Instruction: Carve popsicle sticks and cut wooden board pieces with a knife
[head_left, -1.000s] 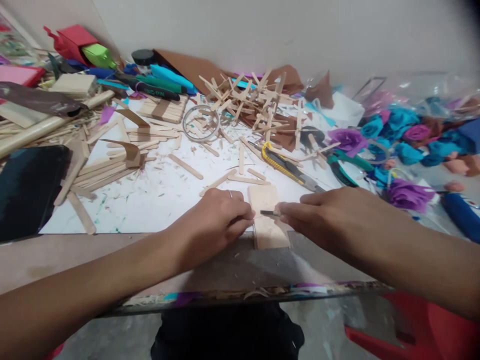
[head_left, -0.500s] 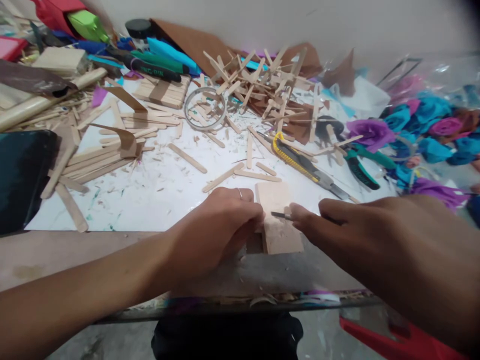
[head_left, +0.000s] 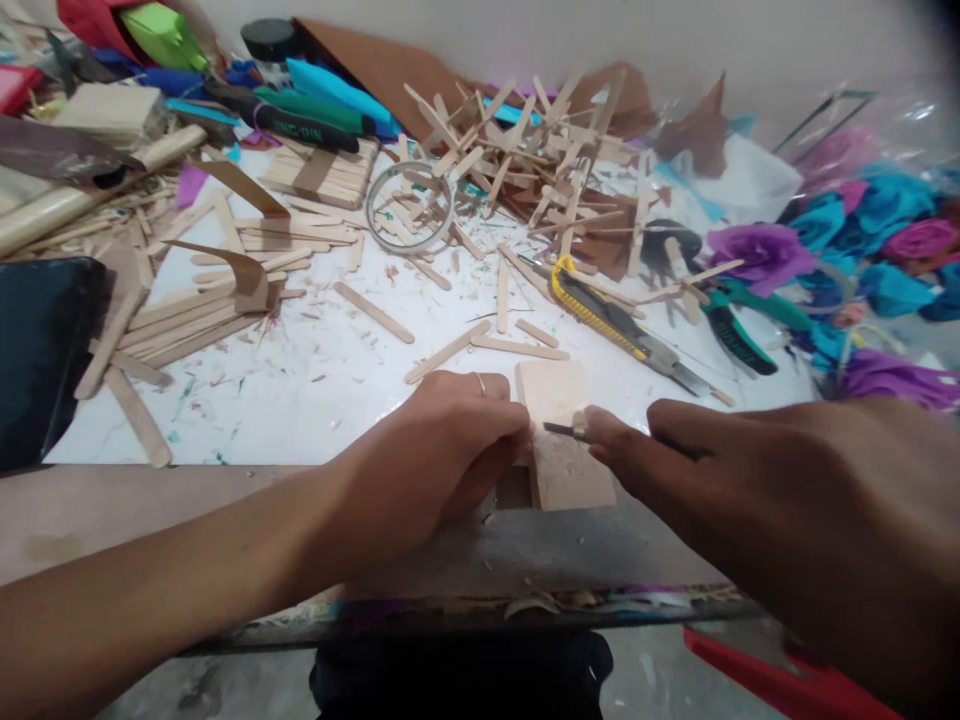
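Note:
Near the table's front edge lies a pale wooden block (head_left: 577,485). My left hand (head_left: 465,440), a ring on one finger, is closed at the block's left side, thumb and fingertips pressed together over its edge. Whatever those fingers pinch is hidden. From the right comes my right hand (head_left: 720,480), closed around a thin craft knife (head_left: 561,430); its dark narrow blade points left over the block, close to the left fingertips, and its handle is hidden. A small pale bit shows beside the right fingertips. Fine shavings dot the block.
Behind the block are loose popsicle sticks (head_left: 521,348), a yellow-black box cutter (head_left: 600,315) and green-handled pliers (head_left: 739,340). A tape ring (head_left: 369,215) and a stick pile (head_left: 555,170) stand farther back. Paper flowers (head_left: 761,260) crowd the right; a dark tablet-like slab (head_left: 45,360) lies left.
The view has shifted slightly, so the scene sits a little differently. Both hands stay at the block, the blade in nearly the same place over it.

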